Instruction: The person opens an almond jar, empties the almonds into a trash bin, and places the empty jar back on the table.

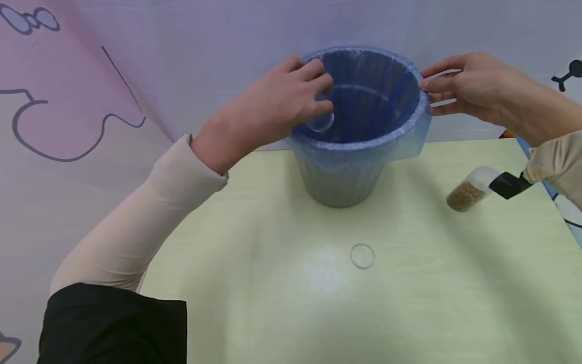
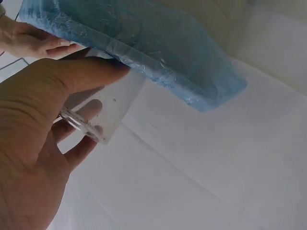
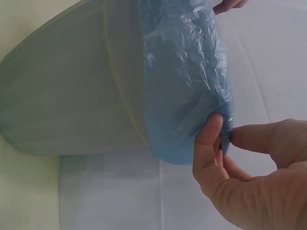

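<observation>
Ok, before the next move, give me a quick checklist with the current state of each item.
1. Grip on the cup: ok, the left hand holds it.
2. The cup at the mouth of the bin: ok, on the left side.
3. The liner folded outward over the bin: ok, and the right hand pinches it at the right edge.
4. The cup emptied: cannot tell; specks show on it.
5. The table in front of the bin free of loose items: not ok, a ring lies there.
6. The jar closed: cannot tell, a black piece overlaps its upper end.
</observation>
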The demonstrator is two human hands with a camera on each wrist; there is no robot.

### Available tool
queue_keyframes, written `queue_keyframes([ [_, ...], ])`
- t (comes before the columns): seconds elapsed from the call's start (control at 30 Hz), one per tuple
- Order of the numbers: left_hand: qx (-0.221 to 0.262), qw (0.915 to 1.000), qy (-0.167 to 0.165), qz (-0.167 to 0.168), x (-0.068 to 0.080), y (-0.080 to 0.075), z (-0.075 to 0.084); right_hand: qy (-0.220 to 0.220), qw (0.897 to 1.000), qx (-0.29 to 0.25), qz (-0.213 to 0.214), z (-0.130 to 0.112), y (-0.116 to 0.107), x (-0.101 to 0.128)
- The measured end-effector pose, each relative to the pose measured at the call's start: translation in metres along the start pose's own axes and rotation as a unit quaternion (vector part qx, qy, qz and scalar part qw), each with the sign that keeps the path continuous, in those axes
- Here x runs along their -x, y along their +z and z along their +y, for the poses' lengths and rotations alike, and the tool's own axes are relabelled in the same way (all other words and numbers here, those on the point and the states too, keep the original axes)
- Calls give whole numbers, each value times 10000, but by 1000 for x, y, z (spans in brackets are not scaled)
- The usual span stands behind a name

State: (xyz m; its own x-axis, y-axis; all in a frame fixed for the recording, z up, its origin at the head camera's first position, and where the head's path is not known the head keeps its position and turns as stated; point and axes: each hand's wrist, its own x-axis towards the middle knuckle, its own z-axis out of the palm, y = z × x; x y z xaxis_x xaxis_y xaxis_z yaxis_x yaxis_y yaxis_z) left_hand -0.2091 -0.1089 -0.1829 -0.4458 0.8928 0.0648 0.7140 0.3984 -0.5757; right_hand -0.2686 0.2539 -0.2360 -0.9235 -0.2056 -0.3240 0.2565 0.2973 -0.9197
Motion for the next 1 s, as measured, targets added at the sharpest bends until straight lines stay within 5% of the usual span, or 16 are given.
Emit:
queue_keyframes([
  [0.13, -385, 9992, 6, -93, 0, -1, 1, -8, 10000, -23, 10, 0, -1, 0],
  [0.5, 385, 9983, -155, 419, -2, 0, 2, 22, 10000, -57, 27, 1, 0, 0],
  [0.73, 104, 9993, -327, 156, -2, -2, 4, 7, 10000, 74, 8, 1, 3, -1],
  [1.0, -95, 9995, -16, 299, 1, -3, 5, 12, 9999, -66, -104, 1, 4, 2],
])
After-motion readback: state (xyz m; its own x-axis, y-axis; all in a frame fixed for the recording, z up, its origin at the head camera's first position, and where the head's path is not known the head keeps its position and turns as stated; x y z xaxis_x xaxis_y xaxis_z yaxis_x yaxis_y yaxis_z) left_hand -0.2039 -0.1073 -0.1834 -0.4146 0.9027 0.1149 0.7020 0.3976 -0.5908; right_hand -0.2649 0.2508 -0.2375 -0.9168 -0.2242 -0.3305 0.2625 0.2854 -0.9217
